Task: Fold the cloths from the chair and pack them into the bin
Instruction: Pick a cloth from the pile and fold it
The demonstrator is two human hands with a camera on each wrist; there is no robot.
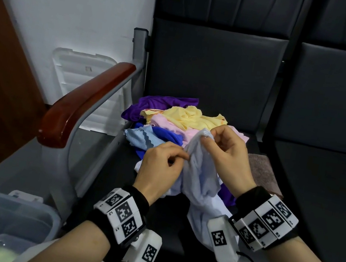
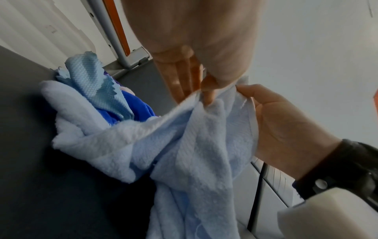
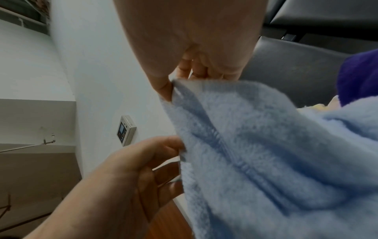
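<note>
Both hands are up over the dark padded chair seat (image 1: 201, 67), working one pale blue terry towel (image 1: 200, 181). The right hand (image 1: 225, 153) pinches the towel's top hem between thumb and fingertips, its other fingers curled, and the left hand (image 1: 158, 169) pinches the same edge a little lower, fingers bent in around the fabric. From the left wrist view the hem runs taut between the two grips, and the rest of the towel hangs down in loose folds, its lower end bunched on the seat. Behind the hands sits the waiting heap on the seat: a crumpled yellow cloth (image 1: 192, 117) on top, a pink cloth (image 1: 168, 123) under it, a purple cloth (image 1: 160, 106) at the back, a royal blue cloth (image 1: 166, 135) and a light blue waffle-weave cloth with a zigzag edge (image 1: 141, 137) at the near left. A brownish-grey cloth (image 1: 263, 171) lies flat on the seat to the right of the hands. The clear plastic bin (image 1: 0, 211) stands at the lower left, beside the chair's wooden armrest (image 1: 85, 102); something pale shows at its near corner, too blurred to name. A white ribbed lid (image 1: 85, 75) leans against the wall behind the armrest.
</note>
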